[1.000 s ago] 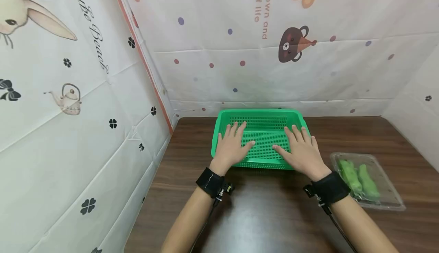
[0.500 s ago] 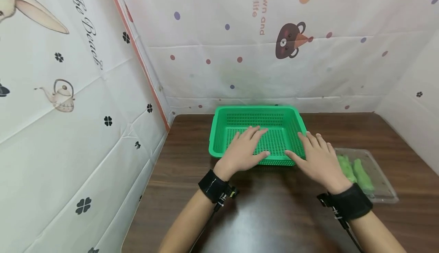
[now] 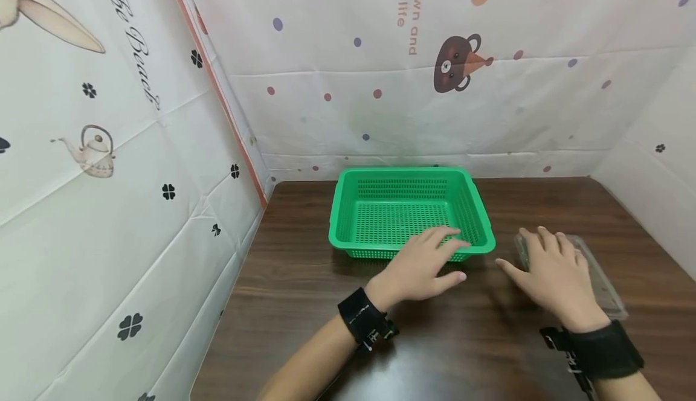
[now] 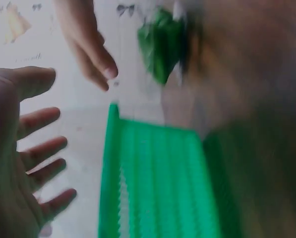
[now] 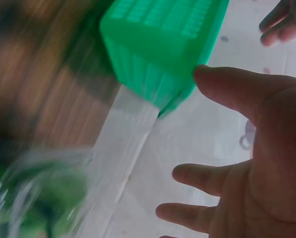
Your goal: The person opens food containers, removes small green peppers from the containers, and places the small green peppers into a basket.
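A green plastic basket (image 3: pixel 341 208) with slotted walls sits on the table. My left hand (image 3: pixel 421 266) hangs over its front right corner, fingers spread and holding nothing. To the right of the basket, my right hand (image 3: pixel 560 277) is over a clear plastic tray (image 3: pixel 605 286), with thumb and fingers apart. Green vegetables in the tray are hidden by that hand in the head view. They show blurred as a green shape (image 4: pixel 160 45) in the left wrist view, and as vegetables (image 5: pixel 53 193) under shiny clear plastic in the right wrist view.
The dark wooden table (image 3: pixel 293 304) meets a white printed cloth (image 3: pixel 348 123) at the back. More of this cloth hangs along the left and right sides. Black bands with small cameras (image 3: pixel 363 316) wrap both wrists, with cables along the arms.
Both hands have moved right, away from the basket's inside. The right hand has come over the clear tray, while the left has crossed to the basket's front right corner. The basket stays put.
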`<state>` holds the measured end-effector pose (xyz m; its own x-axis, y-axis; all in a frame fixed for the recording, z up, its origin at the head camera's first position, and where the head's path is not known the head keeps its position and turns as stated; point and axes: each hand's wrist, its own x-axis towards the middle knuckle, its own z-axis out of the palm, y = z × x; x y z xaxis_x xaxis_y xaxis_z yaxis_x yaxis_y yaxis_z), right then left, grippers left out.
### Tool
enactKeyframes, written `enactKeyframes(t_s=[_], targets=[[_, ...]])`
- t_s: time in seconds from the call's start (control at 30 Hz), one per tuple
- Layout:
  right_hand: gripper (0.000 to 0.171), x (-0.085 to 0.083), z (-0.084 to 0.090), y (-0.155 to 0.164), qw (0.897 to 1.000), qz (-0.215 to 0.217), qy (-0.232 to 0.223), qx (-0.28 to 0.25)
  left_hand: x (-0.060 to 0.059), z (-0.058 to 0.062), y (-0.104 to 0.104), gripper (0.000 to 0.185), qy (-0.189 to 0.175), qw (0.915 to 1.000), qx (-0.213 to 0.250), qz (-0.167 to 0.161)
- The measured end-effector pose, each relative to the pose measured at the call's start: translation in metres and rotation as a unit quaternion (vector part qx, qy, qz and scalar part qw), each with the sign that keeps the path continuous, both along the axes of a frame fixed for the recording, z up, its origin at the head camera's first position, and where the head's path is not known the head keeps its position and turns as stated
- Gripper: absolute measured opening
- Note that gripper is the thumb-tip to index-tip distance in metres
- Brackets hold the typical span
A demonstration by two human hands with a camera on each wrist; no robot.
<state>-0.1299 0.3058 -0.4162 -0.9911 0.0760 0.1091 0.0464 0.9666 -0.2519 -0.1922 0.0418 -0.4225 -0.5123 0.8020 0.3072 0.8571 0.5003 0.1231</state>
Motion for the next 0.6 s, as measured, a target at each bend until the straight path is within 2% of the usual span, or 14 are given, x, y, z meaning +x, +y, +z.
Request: enactKeyframes(t_s=[0.17, 0.37, 0.43, 0.5, 0.57, 0.6], targets=[[0.097, 0.012, -0.007, 0.022, 0.999, -0.032, -0.025, 0.005, 0.019, -0.017, 0.023, 0.044, 0.014, 0.9980, 0.032, -0.052], [0.101, 0.023, -0.015, 0.039, 0.997, -0.053, -0.054, 0.005, 0.035, -0.040, 0.045, 0.041, -0.030, 0.9957, 0.017, -0.086], [0.102, 0.027, -0.019, 0.042, 0.997, -0.056, -0.058, 0.002, 0.037, -0.048, 0.052, 0.041, -0.057, 0.9946, 0.023, -0.084], [0.103, 0.031, -0.023, 0.045, 0.997, -0.057, -0.060, -0.002, 0.038, -0.056, 0.061, 0.038, -0.098, 0.9919, 0.046, -0.067], [0.104, 0.034, -0.027, 0.048, 0.996, -0.059, -0.062, -0.007, 0.039, -0.063, 0.073, 0.034, -0.153, 0.9835, 0.089, -0.037], [0.105, 0.036, -0.028, 0.049, 0.996, -0.060, -0.062, -0.009, 0.039, -0.067, 0.080, 0.031, -0.188, 0.9749, 0.118, -0.018]])
